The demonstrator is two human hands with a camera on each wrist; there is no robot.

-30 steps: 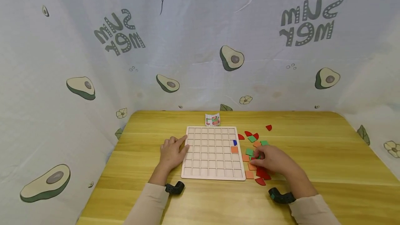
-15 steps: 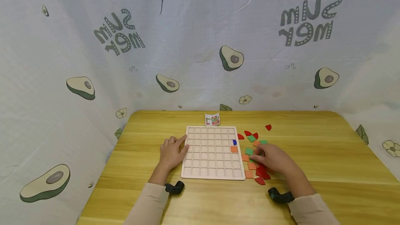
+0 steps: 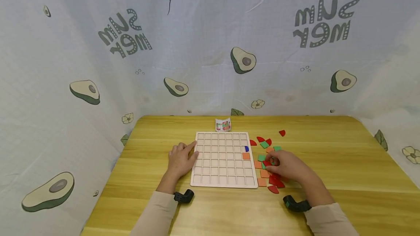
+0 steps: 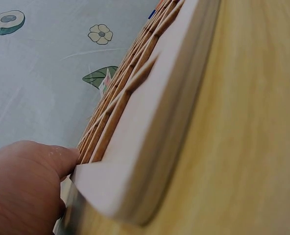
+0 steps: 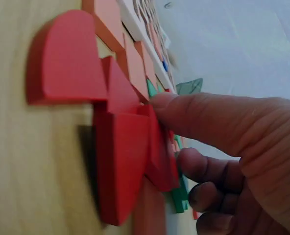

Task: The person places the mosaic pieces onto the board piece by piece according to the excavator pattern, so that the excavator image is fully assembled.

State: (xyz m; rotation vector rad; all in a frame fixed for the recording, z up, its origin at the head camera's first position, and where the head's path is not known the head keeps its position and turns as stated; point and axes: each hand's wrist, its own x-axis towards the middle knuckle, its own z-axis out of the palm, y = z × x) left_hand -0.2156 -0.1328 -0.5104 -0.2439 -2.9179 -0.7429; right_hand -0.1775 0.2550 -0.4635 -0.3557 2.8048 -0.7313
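Note:
A pale wooden grid board lies on the table, with an orange square tile and a small blue piece in cells near its right edge. My left hand rests at the board's left edge, index finger and thumb spread along it; in the left wrist view the thumb touches the frame. To the right of the board, my right hand is over a loose pile of tiles, pinching a red quarter-circle piece between thumb and fingers. Its palm hides part of the pile.
Orange squares, green squares and red quarter-circles lie scattered right of the board, some overlapping. A small pattern card sits behind the board. One red piece lies apart, farther back. A printed curtain hangs behind the table.
The right hand's fingers shift slightly over the pile, and the red piece at the fingertips, hidden half a second ago, now shows. The left hand and board stay put.

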